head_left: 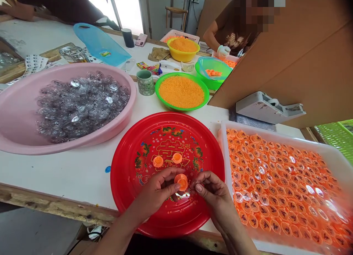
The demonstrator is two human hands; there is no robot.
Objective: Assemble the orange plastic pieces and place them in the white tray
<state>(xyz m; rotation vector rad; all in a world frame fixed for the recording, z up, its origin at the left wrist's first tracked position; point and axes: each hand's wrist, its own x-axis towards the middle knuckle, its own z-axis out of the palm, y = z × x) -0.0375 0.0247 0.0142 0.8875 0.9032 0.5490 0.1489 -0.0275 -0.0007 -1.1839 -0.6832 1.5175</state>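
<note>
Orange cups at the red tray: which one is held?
The cup nearest the person, in the left hand; the other two cups rest on the red tray.

With the red tray [121, 174] as the dial, the left hand [160, 187] reaches in between seven and eight o'clock, its fingers gripping an orange cup [181, 182]; the right hand [213, 190] comes from about four, thumb and forefinger close together, anything between them too small to make out. Two more cups [158, 161] lie in the tray, towards eleven and one. On the white table [68, 174], a pink basin [16, 115] of clear pieces stands at ten, a green bowl [157, 88] of orange granules at twelve, and a white crate [223, 155] of dark-printed orange pieces at three. A co-worker's gloved hand [224, 50] shows at one.
</note>
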